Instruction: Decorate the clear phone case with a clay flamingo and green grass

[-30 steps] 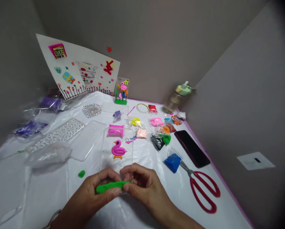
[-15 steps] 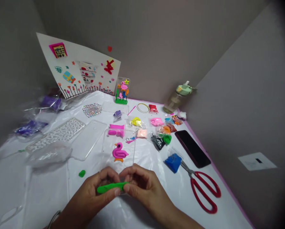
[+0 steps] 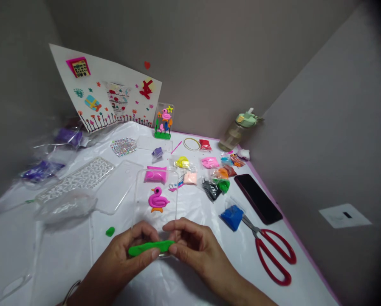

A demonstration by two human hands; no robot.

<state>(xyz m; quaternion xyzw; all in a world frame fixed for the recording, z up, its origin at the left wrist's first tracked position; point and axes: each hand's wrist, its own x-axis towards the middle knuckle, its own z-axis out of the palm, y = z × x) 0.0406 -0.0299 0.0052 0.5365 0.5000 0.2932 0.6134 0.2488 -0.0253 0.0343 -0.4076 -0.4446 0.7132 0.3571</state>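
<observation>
Past my right hand (image 3: pixel 193 246), blue clay (image 3: pixel 231 217) and scissors (image 3: pixel 269 255) block the way; leftward, white sheet (image 3: pixel 59 255) runs to a green crumb (image 3: pixel 110 231).

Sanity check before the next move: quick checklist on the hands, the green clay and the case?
1. Green clay roll held: ok, left hand and right hand both on it.
2. Clear phone case under the hands, lying on the white sheet: ok.
3. Pink clay bird in place on the case: ok.
4. Roll apart from the bird: ok, a gap shows between them.
5. Loose green clay bit: not ok, it lies on the sheet, off the case.
6. Cracks in the roll: cannot tell, fingers hide part of it.
</observation>
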